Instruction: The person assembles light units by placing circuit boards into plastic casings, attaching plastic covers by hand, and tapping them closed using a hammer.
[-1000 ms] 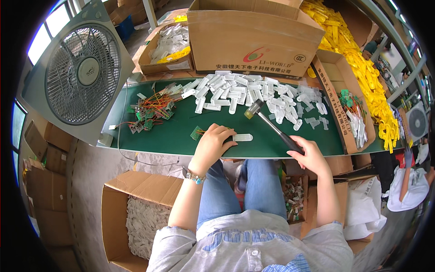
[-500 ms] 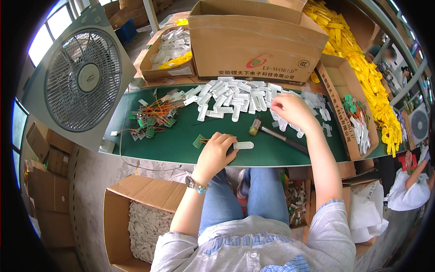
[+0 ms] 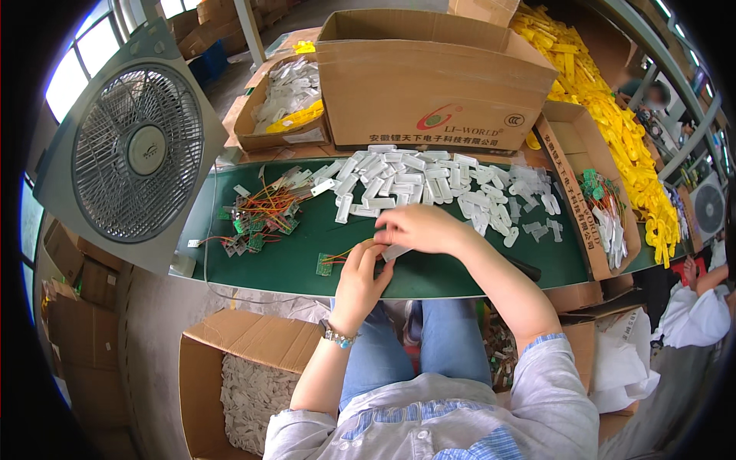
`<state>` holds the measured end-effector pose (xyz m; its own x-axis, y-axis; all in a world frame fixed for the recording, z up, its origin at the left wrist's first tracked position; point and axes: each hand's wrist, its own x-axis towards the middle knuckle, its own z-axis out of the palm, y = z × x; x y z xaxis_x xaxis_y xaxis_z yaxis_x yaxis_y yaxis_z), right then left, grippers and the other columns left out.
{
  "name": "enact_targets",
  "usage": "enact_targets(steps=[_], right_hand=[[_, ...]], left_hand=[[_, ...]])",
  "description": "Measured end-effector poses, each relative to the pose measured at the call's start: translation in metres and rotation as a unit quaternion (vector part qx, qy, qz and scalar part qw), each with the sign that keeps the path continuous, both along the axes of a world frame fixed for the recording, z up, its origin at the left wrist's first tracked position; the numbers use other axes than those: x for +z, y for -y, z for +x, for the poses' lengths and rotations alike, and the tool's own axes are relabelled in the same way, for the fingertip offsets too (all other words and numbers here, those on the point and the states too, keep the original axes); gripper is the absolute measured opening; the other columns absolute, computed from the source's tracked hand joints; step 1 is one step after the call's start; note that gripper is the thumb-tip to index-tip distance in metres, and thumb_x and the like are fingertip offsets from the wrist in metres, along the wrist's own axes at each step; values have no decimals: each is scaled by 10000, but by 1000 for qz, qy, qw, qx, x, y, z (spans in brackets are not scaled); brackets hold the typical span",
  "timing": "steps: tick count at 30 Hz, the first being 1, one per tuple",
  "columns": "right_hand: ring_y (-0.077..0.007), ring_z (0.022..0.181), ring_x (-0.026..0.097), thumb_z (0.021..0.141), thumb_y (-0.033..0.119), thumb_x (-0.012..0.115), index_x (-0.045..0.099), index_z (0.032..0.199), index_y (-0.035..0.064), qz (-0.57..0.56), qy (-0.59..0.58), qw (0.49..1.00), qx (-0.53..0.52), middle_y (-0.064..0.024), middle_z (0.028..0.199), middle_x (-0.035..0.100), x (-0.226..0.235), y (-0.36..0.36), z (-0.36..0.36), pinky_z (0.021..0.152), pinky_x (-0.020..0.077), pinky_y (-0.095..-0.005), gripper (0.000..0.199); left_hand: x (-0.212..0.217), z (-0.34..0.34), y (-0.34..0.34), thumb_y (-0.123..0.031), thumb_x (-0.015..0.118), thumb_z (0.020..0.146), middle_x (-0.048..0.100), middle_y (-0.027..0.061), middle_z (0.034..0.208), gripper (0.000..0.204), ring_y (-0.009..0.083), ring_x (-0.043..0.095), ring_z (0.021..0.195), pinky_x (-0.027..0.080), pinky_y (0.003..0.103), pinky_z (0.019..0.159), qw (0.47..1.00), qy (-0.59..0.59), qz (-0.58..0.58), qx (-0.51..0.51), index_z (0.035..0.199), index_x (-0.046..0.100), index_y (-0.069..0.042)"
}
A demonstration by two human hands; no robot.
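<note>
Near the front edge of the green table, my left hand (image 3: 359, 285) is closed on a white plastic casing (image 3: 395, 251). From this hand, thin red and yellow wires lead left to a small green circuit board (image 3: 325, 264) on the tabletop. My right hand (image 3: 420, 228) reaches across to it, fingers bent and pinched just above the casing; whether they hold a small part is hidden. Below my right forearm the dark handle (image 3: 525, 268) of a hammer shows, its head covered by the arm. White plastic casings (image 3: 383, 180) lie heaped beyond my hands.
To the left lies a tangle of wired circuit boards (image 3: 261, 215), with a large fan (image 3: 142, 153) beside it. A big cardboard box (image 3: 429, 84) stands at the back. An open carton (image 3: 571, 184) with wired parts borders the right side, past some clear plastic pieces (image 3: 533, 184).
My right hand has come from the casing heap down and left to meet my left hand. The left hand stays near its place, and the casing now tilts between the hands.
</note>
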<state>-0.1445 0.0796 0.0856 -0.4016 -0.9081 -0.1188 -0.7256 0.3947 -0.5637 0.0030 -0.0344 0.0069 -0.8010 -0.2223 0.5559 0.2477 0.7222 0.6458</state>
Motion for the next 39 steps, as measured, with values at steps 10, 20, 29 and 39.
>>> enact_targets(steps=[10,20,29,39], right_hand=[[-102,698,542,969,68,506,580,1129,39,-323,17,902,-286,-30,806,604,56,-130,-8,621,457,-256,179],[-182,746,687,996,37,454,561,1212,-68,-258,-99,757,-592,-146,913,652,-8,-456,-149,594,549,-291,263],[-264,658,662,922,90,558,655,1042,-11,79,-260,769,-578,-128,732,637,13,-421,-154,594,514,-384,184],[-303,925,620,872,117,617,677,883,78,-126,-438,836,-306,-100,894,653,60,-144,-88,784,505,-417,72]], left_hand=[[2,0,-5,-7,775,732,512,158,1303,483,371,503,1133,451,463,944,982,-103,-142,63,1169,573,-44],[16,-9,-16,-48,701,802,529,142,1252,313,350,515,1138,475,439,944,984,-35,-171,38,1097,599,-23],[10,-8,-12,-22,712,785,542,151,1218,300,366,511,1130,463,454,947,988,-32,-152,25,1065,604,-22],[9,-8,-9,-34,690,787,562,138,1187,272,346,528,1123,470,448,947,987,-3,-153,40,1046,608,-19]])
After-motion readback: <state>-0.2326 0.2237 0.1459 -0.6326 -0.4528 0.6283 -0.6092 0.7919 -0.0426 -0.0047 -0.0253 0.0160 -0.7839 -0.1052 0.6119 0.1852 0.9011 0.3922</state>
